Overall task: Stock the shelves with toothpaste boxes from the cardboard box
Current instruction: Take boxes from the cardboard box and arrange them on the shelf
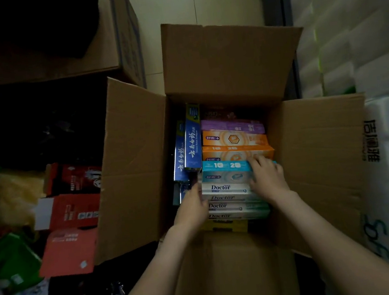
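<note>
The toothpaste boxes [234, 140] lie packed in rows inside the open cardboard box [235, 65], which sits on a pale floor [165, 10] in a dim room. Red boxes [74, 209] and another carton [124, 34] are to its left, and white paper packs [372, 54] are stacked to its right. Your left hand [192, 203] presses straight fingers on the left end of the white Doctor boxes [225, 188], while your right hand [268, 177] curls its fingers over the right end of the teal box [224, 167].
</note>
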